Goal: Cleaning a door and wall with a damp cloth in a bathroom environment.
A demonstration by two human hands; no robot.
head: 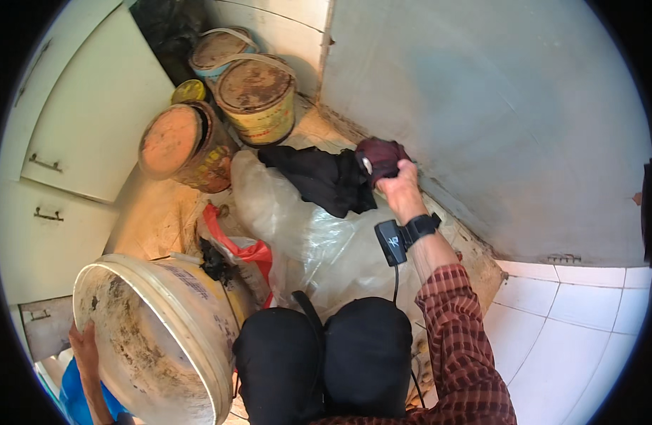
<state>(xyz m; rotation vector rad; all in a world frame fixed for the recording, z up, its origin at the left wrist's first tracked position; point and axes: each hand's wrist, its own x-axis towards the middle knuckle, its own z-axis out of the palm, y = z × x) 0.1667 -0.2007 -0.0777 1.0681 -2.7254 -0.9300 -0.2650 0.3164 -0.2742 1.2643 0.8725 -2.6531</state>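
My right hand (pixel 399 181) is closed around a bunched dark maroon cloth (pixel 380 158), out in front of my knees near the grey panel. Beside that cloth, touching or nearly touching it, a black cloth (pixel 323 178) lies over clear plastic sheeting (pixel 326 249). At the lower left, my left hand (pixel 86 342) grips the rim of a large, dirty white plastic bucket (pixel 145 345), which is tilted with its mouth towards me. The fingers curl over the rim; part of the grip is hidden. A device with a cable is strapped to my right wrist.
Stained lidded buckets (pixel 257 101) stand at the back, one brown-lidded bucket (pixel 172 141) leaning. A plastic bag with a red band (pixel 251 252) lies between the white bucket and the sheeting. Cabinets (pixel 92 117) border the left, a large grey panel (pixel 491 122) the right. White tiles (pixel 544 319) show at lower right.
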